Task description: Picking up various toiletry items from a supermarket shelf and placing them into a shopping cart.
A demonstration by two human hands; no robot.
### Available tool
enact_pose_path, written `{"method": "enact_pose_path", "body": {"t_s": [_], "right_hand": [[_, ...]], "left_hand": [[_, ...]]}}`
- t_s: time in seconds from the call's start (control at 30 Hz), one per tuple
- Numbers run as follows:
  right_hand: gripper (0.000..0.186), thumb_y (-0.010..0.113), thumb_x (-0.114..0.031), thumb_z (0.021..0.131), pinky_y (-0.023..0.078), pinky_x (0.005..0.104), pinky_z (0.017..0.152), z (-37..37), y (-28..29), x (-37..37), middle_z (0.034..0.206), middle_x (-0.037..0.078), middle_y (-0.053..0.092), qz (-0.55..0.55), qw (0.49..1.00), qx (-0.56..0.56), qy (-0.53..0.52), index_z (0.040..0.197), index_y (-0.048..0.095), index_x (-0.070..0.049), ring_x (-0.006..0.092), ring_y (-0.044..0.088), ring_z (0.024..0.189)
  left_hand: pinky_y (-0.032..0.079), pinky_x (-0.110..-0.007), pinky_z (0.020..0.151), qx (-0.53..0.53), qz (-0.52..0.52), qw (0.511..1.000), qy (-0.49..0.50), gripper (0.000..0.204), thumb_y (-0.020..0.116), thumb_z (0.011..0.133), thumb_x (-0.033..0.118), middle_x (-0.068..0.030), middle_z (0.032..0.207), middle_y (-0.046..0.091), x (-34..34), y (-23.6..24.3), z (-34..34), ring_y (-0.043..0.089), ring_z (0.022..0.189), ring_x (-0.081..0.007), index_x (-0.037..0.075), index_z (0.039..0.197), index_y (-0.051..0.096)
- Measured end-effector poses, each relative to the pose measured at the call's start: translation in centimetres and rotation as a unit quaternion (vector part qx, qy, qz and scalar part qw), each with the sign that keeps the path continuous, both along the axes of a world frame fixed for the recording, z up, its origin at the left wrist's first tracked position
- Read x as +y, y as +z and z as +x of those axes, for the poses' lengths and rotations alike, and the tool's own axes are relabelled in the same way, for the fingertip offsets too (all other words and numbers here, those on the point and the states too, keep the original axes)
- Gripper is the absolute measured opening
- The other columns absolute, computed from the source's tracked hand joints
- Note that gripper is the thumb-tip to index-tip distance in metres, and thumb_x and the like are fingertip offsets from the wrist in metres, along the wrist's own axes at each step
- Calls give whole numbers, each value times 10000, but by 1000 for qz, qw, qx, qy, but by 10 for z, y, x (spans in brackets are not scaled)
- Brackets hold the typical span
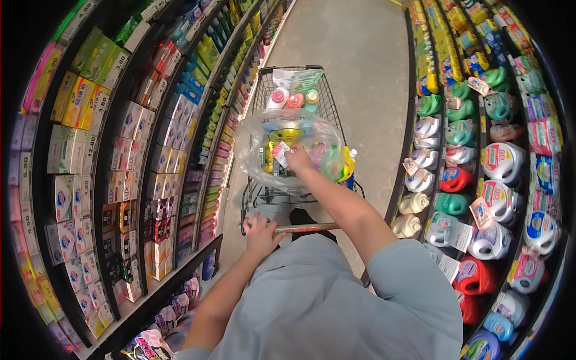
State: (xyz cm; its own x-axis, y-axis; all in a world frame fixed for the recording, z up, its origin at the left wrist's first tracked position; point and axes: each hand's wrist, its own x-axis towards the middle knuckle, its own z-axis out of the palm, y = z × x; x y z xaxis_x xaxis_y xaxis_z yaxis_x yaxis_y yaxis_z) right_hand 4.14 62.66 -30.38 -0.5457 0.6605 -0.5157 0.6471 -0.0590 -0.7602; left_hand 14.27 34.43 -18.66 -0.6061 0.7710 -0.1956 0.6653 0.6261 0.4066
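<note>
My left hand [263, 234] is wrapped over the left part of the handlebar [309, 227] of a black wire shopping cart [337, 114]. Over the cart's basket, my right hand [298, 159] pinches a small pink-and-white packet [281, 153]. Below that hand a large clear plastic bag [255, 129] spreads across the basket. Yellow and green packaged goods show through its film, partly hidden by glare and folds. Toward the cart's front stand a pink-capped bottle [278, 98], a red-capped one [294, 101] and a green one [311, 100]. At the right side sits a yellow bottle [348, 165].
Shelves of boxed soaps [75, 240] run along my left, close to the cart. Detergent bottles [501, 163] in several colours fill the shelves on my right. A grey aisle floor [360, 66] stretches ahead. Pink-and-white bags [171, 315] lie low at the near left.
</note>
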Motion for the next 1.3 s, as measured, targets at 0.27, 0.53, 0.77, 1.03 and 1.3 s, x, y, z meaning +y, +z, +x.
{"method": "enact_pose_path", "body": {"t_s": [0.27,0.53,0.77,1.03,1.3], "right_hand": [[361,704,-176,816,505,445,978,-52,-24,-18,1127,248,687,203,977,56,20,1157,676,-61,390,643,1109],[261,712,-118,832,568,405,748,-23,-65,25,906,162,744,100,971,66,209,1070,706,-13,346,716,809],[179,709,-142,888,557,330,790,9,-18,94,937,105,760,-26,977,111,183,1023,740,-29,198,716,849],[131,640,7,850,513,388,759,91,140,79,902,122,663,270,884,309,224,973,669,-28,332,636,854],[369,760,-423,842,522,444,671,81,97,54,881,82,712,367,848,73,376,1094,736,-156,312,686,796]], "left_hand": [[214,-669,1086,-21,-58,998,0,391,700,864,534,-84,1219,595,22,-2,-8,362,1383,-389,188,1042,732],[185,-674,1122,-32,-61,998,11,406,696,852,562,-81,1253,586,53,2,-28,335,1423,-383,211,1049,752],[202,-686,1105,-22,-41,999,3,414,699,849,567,-98,1233,586,77,-7,-60,353,1397,-394,191,1020,729],[209,-692,1117,-47,-67,997,3,515,603,875,656,-111,1236,593,106,-11,-105,365,1400,-392,219,1119,724],[228,-661,1123,-35,-76,996,-23,562,593,864,682,-116,1272,606,143,-8,-163,402,1363,-376,236,1178,728]]}}
